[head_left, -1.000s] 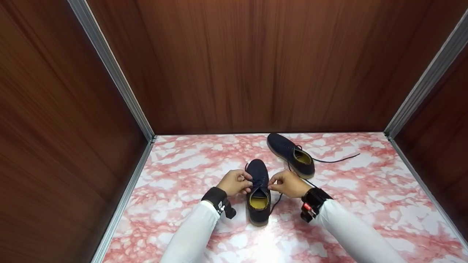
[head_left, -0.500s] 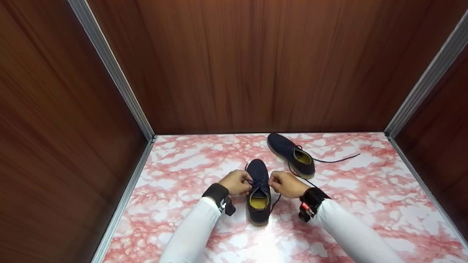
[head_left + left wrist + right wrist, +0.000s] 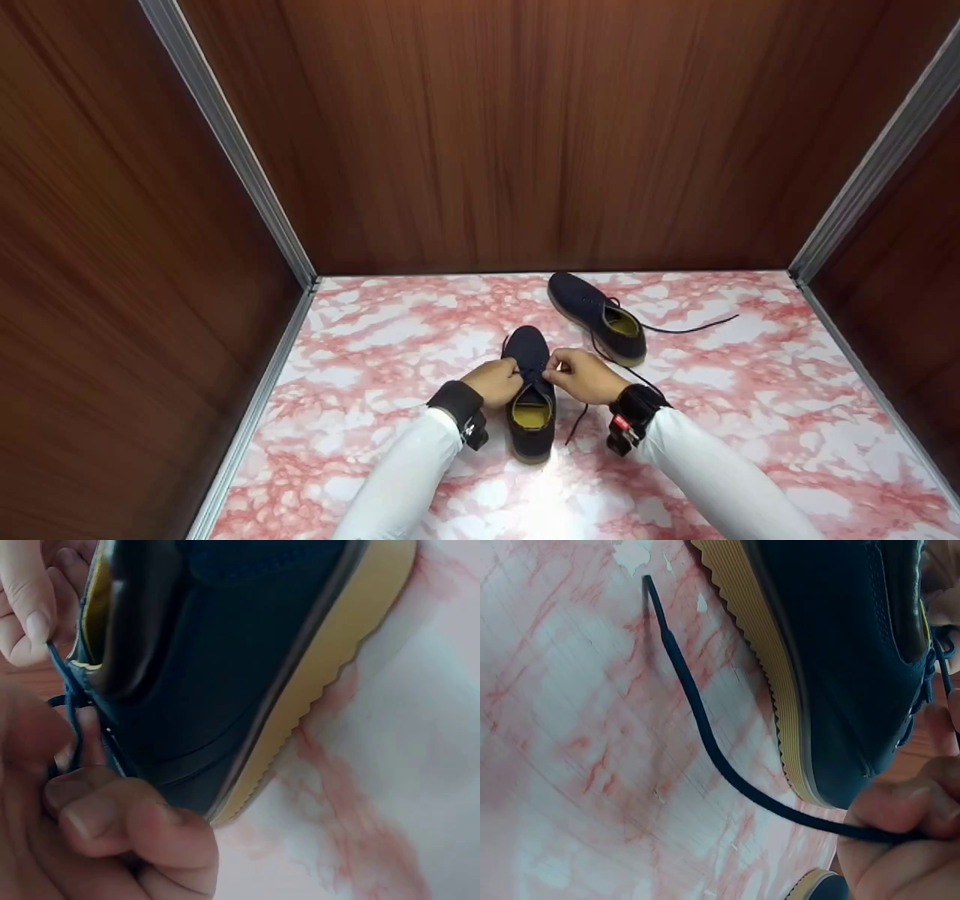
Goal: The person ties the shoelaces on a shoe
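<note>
A navy lace-up shoe [image 3: 527,345] with a yellow lining and tan sole stands upright on the marbled surface, toe pointing away from me. My left hand [image 3: 493,381] is at the left of its lacing. In the left wrist view its curled fingers pinch the shoelace [image 3: 73,724] close above the tongue. My right hand [image 3: 590,376], across from it, pinches the lace between thumb and forefinger. A free lace end [image 3: 705,735] trails from the right hand's curled fingers in the right wrist view. The fingers partly hide the knot area.
A second navy shoe [image 3: 576,297] lies angled behind and to the right, its untied lace [image 3: 690,331] stretched out rightward. Brown wood-grain panels [image 3: 480,135] with metal edge strips close in the back and both sides.
My left hand has shifted right, over the lacing, with its fingers curled in. The right hand has come slightly left. The lace end by the heel has swung out to the right.
</note>
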{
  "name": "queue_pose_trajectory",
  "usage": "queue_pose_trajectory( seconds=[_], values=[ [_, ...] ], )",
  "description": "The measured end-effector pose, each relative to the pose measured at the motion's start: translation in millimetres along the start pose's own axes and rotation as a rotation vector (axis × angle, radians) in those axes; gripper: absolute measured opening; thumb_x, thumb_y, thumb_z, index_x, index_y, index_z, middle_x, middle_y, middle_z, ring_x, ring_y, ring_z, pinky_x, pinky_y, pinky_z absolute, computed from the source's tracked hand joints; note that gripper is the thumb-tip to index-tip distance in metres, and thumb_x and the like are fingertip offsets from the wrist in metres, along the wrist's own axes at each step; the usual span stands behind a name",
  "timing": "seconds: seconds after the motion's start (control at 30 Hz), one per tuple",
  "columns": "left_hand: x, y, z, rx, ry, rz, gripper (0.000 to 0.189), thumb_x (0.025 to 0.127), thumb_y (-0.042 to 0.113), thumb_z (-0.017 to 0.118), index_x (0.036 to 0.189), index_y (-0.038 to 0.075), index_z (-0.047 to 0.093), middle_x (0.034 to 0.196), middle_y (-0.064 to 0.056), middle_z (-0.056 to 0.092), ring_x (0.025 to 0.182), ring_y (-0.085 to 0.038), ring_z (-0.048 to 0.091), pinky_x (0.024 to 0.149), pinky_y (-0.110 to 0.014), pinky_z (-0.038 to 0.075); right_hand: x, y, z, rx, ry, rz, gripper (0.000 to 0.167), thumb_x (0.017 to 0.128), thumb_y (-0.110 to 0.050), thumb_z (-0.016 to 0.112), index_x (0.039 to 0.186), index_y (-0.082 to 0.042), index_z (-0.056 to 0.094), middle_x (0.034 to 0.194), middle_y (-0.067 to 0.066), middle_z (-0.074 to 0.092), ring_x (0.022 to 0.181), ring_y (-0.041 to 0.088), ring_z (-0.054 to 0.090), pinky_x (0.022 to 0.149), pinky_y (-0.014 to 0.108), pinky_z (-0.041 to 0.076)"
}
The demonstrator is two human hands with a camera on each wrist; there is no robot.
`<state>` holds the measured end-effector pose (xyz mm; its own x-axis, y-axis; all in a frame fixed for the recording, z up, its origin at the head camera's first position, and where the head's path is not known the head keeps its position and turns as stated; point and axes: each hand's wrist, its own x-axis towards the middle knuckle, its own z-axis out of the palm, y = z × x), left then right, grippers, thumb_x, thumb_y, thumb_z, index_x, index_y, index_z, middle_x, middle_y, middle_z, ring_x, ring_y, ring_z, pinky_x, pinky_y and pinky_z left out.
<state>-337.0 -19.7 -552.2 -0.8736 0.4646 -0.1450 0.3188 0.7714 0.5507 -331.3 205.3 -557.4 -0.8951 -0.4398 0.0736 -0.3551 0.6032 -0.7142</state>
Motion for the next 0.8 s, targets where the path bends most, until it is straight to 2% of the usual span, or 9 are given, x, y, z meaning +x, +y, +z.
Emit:
queue_pose_trajectory(
  seconds=[0.1, 0.2, 0.37, 0.47, 0.57, 0.7, 0.8],
  values=[
    [0.5, -2.8, 1.0, -0.022, -0.01, -0.02, 0.034, 0.104, 0.04, 0.048, 0.099, 0.01, 0.062, 0.088, -0.003, 0.061, 0.082, -0.017, 0.057, 0.077, -0.031, 0.046, 0.7, -0.1, 1.4, 0.008, 0.016, -0.008, 0.013, 0.099, -0.016, 0.071, 0.088, -0.008, 0.068, 0.069, -0.008, 0.051, 0.059, 0.001, 0.045, 0.056, 0.019, 0.037],
    [1.8, -5.8, 1.8, -0.038, 0.011, -0.004, 0.041, 0.107, 0.048, 0.047, 0.089, 0.014, 0.058, 0.077, 0.003, 0.05, 0.075, -0.015, 0.051, 0.072, -0.029, 0.041, 1.5, -0.5, 2.7, 0.011, 0.04, -0.019, 0.012, 0.098, -0.015, 0.072, 0.088, -0.009, 0.069, 0.069, -0.007, 0.051, 0.058, -0.001, 0.045, 0.056, 0.018, 0.036],
    [4.7, -10.6, 4.3, -0.062, 0.095, 0.058, 0.04, 0.109, 0.036, 0.051, 0.074, 0.018, 0.049, 0.068, 0.006, 0.041, 0.068, -0.012, 0.046, 0.067, -0.026, 0.036, 2.4, -0.6, 4.5, 0.016, 0.061, -0.012, 0.012, 0.096, -0.015, 0.073, 0.086, -0.009, 0.07, 0.068, -0.009, 0.051, 0.057, -0.001, 0.044, 0.055, 0.018, 0.036],
    [5.8, -12.5, 5.6, -0.085, 0.152, 0.063, 0.037, 0.107, 0.03, 0.057, 0.072, 0.017, 0.052, 0.069, 0.007, 0.044, 0.068, -0.01, 0.047, 0.066, -0.024, 0.037, 2.5, -1.2, 5.1, 0.013, 0.067, 0.0, 0.012, 0.096, -0.015, 0.074, 0.086, -0.009, 0.07, 0.069, -0.008, 0.052, 0.058, 0.0, 0.044, 0.056, 0.018, 0.036],
    [5.9, -13.0, 6.2, -0.114, 0.185, 0.053, 0.028, 0.105, 0.027, 0.062, 0.08, 0.014, 0.061, 0.073, 0.006, 0.052, 0.071, -0.01, 0.051, 0.068, -0.024, 0.041, 2.5, -1.9, 5.0, 0.011, 0.075, 0.007, 0.012, 0.095, -0.015, 0.075, 0.085, -0.01, 0.07, 0.071, -0.006, 0.055, 0.06, 0.001, 0.045, 0.057, 0.018, 0.036],
    [4.9, -11.6, 6.7, -0.151, 0.185, 0.049, 0.015, 0.102, 0.023, 0.066, 0.095, 0.011, 0.07, 0.086, 0.001, 0.067, 0.08, -0.01, 0.058, 0.077, -0.027, 0.05, 2.8, -2.8, 5.1, 0.011, 0.088, 0.015, 0.012, 0.095, -0.015, 0.076, 0.085, -0.01, 0.07, 0.071, -0.005, 0.057, 0.061, 0.002, 0.047, 0.057, 0.018, 0.037],
    [4.4, -10.5, 6.9, -0.174, 0.177, 0.047, 0.011, 0.1, 0.021, 0.069, 0.099, 0.01, 0.072, 0.093, -0.002, 0.072, 0.083, -0.009, 0.059, 0.082, -0.029, 0.052, 3.6, -2.7, 6.3, 0.003, 0.1, 0.009, 0.012, 0.094, -0.015, 0.076, 0.085, -0.009, 0.071, 0.072, -0.001, 0.06, 0.061, 0.001, 0.048, 0.058, 0.018, 0.038]
  ],
)
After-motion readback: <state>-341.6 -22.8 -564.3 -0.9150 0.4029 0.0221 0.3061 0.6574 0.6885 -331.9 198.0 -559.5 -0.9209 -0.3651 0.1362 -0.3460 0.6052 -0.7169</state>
